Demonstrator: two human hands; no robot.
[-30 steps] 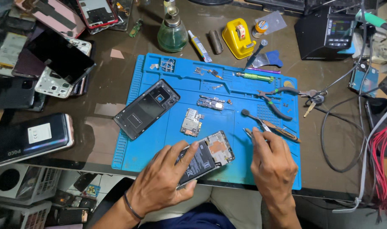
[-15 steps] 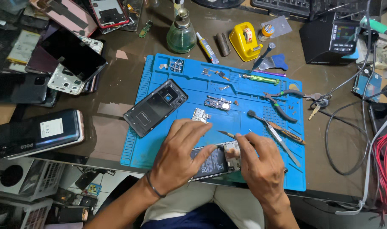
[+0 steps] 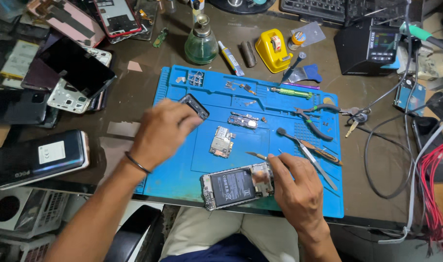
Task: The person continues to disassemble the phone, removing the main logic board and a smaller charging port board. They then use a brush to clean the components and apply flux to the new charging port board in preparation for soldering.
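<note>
1. Left hand (image 3: 164, 130) grip is closing over the phone back cover (image 3: 194, 105), apparently to lift it off the blue mat (image 3: 182, 174).
2. Circuit board (image 3: 221, 144) is lying between both grips.
3. Right hand (image 3: 294, 187) grip is pinching the opened phone (image 3: 231, 187), steadying it beside the tweezers (image 3: 256, 155).

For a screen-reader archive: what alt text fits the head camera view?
A person's right hand steadies an opened phone at the near edge of a blue repair mat, while the left hand covers a dark phone back cover farther up.
</note>
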